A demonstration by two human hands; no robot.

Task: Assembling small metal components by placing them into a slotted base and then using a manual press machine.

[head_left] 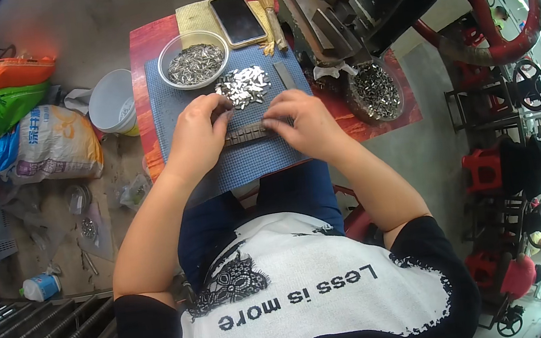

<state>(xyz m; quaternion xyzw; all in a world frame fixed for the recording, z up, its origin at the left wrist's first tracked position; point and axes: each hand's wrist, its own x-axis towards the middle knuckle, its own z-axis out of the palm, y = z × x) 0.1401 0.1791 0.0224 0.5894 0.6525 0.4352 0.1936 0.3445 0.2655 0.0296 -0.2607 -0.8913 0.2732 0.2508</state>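
Note:
A slotted metal bar (245,134) lies crosswise on a blue textured mat (249,163) in front of me. My left hand (200,129) is closed at the bar's left end, its fingertips curled together; anything in them is too small to make out. At the opposite end, the thumb and fingers of my right hand (303,122) grip the bar. Just beyond both hands lies a loose pile of small shiny metal pieces (246,87). A clear plastic bowl (166,73) full of thin metal pins stands behind my left hand.
A flat metal strip (285,75) lies right of the pile. Farther back are a phone (237,19) and a straw brush (268,6). A hand press (326,21) rises at the right, beside a tub of dark metal pieces (376,90). A white bucket (112,104) stands left.

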